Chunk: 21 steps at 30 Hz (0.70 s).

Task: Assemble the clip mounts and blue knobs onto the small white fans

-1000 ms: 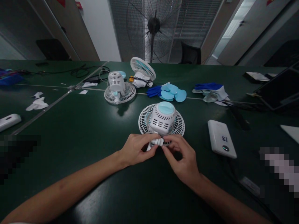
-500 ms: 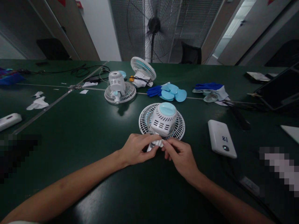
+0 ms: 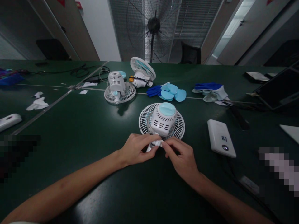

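A white fan (image 3: 163, 119) with a light blue cap lies grille-down on the dark green table in front of me. Its white clamp end (image 3: 156, 143) points toward me. My left hand (image 3: 139, 148) pinches this end between thumb and fingers from the left. From the right, my right hand (image 3: 181, 154) closes its thumb and index finger on a small white part at the same end, perhaps a knob; its exact shape is hidden by the fingertips.
Two more small fans (image 3: 118, 85) stand farther back. Light blue fan blades (image 3: 174, 92) lie beside blue gloves (image 3: 154, 91), with more gloves (image 3: 211, 90) to the right. A white power bank (image 3: 221, 138) sits right of my hands. Paper scraps (image 3: 37, 103) lie at left.
The fingers of my right hand have shifted slightly about the small white part. My left hand and the fan stay in place.
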Motion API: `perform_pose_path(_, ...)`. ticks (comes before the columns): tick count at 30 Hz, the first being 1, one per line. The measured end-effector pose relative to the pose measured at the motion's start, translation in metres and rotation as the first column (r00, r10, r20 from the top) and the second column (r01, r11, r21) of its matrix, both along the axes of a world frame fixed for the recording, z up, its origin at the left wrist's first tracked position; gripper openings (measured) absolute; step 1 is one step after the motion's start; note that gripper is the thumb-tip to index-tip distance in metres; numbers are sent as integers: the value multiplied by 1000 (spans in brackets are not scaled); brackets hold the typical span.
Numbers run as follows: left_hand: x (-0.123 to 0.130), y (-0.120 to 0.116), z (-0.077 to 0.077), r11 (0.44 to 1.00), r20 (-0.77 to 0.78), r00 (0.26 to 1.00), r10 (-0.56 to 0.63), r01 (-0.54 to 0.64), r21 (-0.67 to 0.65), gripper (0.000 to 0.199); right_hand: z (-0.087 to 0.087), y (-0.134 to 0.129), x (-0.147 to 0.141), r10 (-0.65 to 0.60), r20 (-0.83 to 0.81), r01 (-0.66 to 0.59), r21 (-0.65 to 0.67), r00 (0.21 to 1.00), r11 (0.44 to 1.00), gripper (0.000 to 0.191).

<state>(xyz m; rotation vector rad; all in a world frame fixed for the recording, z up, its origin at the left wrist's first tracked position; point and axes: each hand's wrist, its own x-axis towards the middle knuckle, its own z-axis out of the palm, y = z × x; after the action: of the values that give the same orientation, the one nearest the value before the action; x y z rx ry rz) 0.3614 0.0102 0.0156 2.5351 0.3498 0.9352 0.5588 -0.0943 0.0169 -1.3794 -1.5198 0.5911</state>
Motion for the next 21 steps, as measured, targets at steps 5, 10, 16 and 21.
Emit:
perform_pose_path(5, 0, 0, -1, 1000, -2, 1000, 12, -12, -23, 31, -1, -2, -2, -12, -70, 9, -48, 997, 999, 14)
perform_pose_path(10, -1, 0, 0, 997, 28, 1000, 14, -12, -73, 30, -2, -7, -6, -58, 0, 58, 74, 998, 996, 22)
perform_pose_path(16, 0, 0, 1, 1000, 9, 1000, 6, -6, -28, 30, -1, -4, -2, -34, 24, 32, 80, 999, 996, 7)
perform_pose_path(21, 1, -1, 2, 1000, -21, 1000, 8, -7, 7, 30, 0, -2, -1, -5, 21, 6, -39, 1000, 999, 28)
